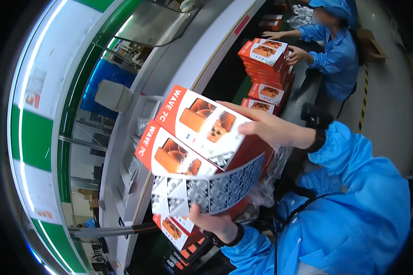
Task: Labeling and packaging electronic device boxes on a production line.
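My right hand (270,126) grips a red and white phone box (211,123), its thumb on the printed lid and its fingers round the far edge. A second phone box (170,156) of the same kind lies tight against the first. My left hand (215,224) pinches a curved strip of black and white printed labels (215,190), its thumb on the strip's lower edge. The strip bows across the near side of the two boxes and hides part of them. Below the strip, more of a red and white box (174,229) shows beside my left hand.
A co-worker in blue (335,55) handles a stack of phone boxes (266,59) on the dark bench at the far right. Crumpled clear plastic (264,192) lies near my right forearm. A pale ledge (215,59) runs along the bench, with a white bin (112,95) beyond.
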Available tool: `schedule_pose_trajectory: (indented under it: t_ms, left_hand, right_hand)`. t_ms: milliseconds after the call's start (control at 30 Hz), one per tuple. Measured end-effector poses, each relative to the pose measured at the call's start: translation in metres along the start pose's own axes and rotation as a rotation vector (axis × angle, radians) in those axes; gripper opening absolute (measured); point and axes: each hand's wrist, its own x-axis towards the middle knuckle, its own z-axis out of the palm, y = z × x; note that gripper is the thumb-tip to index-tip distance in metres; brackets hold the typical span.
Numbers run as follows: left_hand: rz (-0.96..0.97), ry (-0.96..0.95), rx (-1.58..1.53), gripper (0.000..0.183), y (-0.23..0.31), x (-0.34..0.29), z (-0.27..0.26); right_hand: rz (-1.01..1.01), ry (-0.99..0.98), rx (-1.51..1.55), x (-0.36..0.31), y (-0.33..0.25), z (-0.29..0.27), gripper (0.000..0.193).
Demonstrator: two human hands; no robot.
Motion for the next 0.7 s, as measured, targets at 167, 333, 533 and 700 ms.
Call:
schedule_pose_trajectory:
  t_ms: [167, 333, 533, 700]
  left_hand:
    - [0.133, -0.473, 0.038, 0.021, -0.050, -0.031, 0.051]
    - [0.036, -0.779, 0.581, 0.021, -0.232, -0.073, 0.043]
    - [-0.460, -0.099, -0.005, 0.065, -0.293, -0.070, 0.077]
    - [-0.387, 0.131, 0.051, 0.061, -0.355, -0.033, 0.075]
  right_hand:
    - [-0.163, 0.248, 0.160, -0.023, -0.002, -0.104, 0.068]
    - [-0.013, 0.402, 0.120, -0.046, -0.001, -0.217, 0.078]
    - [0.178, 0.270, 0.069, -0.032, 0.080, -0.259, 0.082]
    - [0.241, 0.192, 0.082, -0.007, 0.151, -0.288, 0.067]
